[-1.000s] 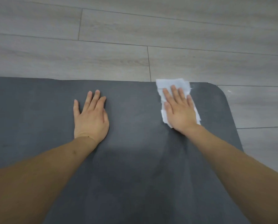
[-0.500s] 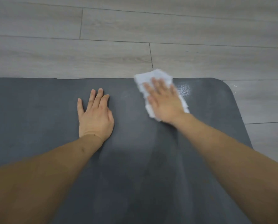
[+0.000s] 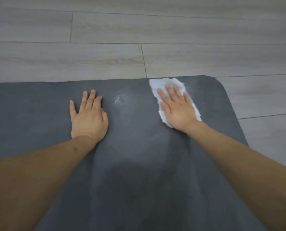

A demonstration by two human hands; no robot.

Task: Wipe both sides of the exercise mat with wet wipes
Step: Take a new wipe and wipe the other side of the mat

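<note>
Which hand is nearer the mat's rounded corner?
Right. The right hand presses the wet wipe flat just inside the mat's rounded corner; the left hand rests flat farther along the mat.

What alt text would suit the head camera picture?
A person's right hand presses a white wet wipe flat on a dark grey exercise mat near its far right corner. The left hand rests flat on the mat; grey wood-look floor lies beyond.
</note>
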